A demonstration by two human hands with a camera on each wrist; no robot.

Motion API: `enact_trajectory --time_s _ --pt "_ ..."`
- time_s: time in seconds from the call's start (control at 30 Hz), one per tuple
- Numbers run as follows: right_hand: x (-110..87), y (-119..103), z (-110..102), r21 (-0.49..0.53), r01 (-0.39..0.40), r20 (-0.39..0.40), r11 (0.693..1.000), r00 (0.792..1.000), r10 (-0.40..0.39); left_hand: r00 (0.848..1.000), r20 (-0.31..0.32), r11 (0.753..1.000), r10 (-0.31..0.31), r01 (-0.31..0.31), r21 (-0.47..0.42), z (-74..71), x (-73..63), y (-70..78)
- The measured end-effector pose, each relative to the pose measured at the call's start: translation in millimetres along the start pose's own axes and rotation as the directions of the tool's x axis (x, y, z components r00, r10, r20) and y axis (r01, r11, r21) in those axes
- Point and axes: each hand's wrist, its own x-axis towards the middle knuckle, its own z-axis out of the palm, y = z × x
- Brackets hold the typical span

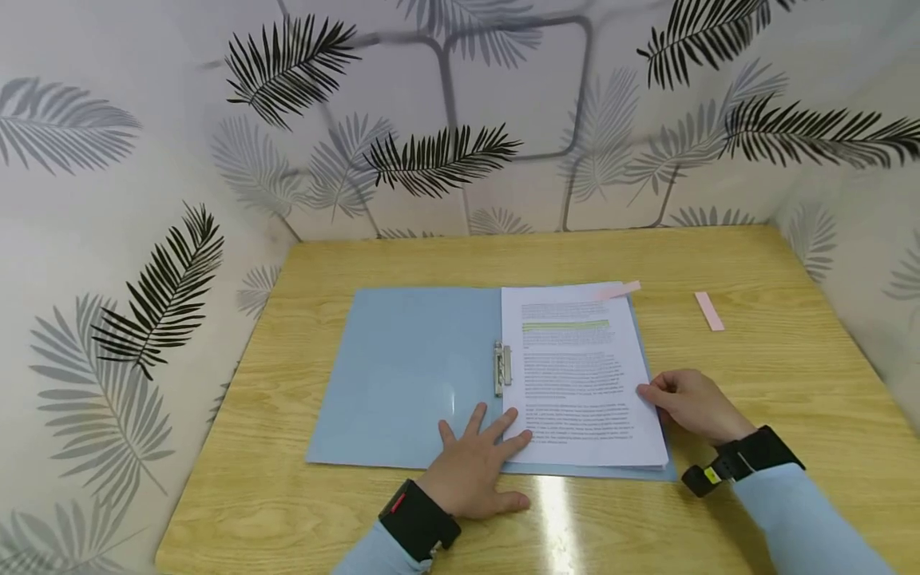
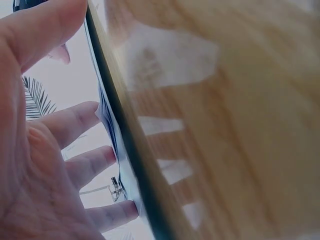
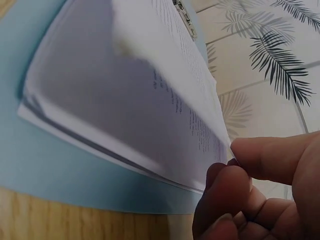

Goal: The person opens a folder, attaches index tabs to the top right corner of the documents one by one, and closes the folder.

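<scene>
A wood-grained tabletop (image 1: 251, 399) in warm yellow runs back to a pale wall covering (image 1: 402, 88) patterned with black and grey feathery leaves and grey rounded outlines, which also lines the left and right sides; on the wood a light blue folder (image 1: 410, 367) lies spread, its metal clip (image 1: 501, 369) at the fold and a stack of printed sheets (image 1: 568, 407) on its right half, one pink strip (image 1: 620, 291) at the stack's top right corner, another pink strip (image 1: 709, 311) lying apart to the right; the left grip (image 1: 470, 471) is released, fingers splayed over the folder and the stack's lower left corner, while the right grip (image 1: 693, 405) pinches the raised right edge of the upper sheet (image 3: 160, 55) between thumb and fingers
</scene>
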Motion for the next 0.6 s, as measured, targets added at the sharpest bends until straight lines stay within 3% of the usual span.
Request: enact_trajectory --time_s 0.4,0.6 --pt "-4.4 2.9 0.4 0.098 -0.029 0.024 0.995 0.999 0.027 1.0 -0.018 1.0 -0.007 0.006 -0.016 -7.7 -1.5 3.5" --pt "-8.5 2.3 -3.1 0.154 -0.012 0.056 0.988 0.998 0.003 0.999 -0.051 0.999 0.01 -0.013 -0.046 -5.2 -4.6 7.3"
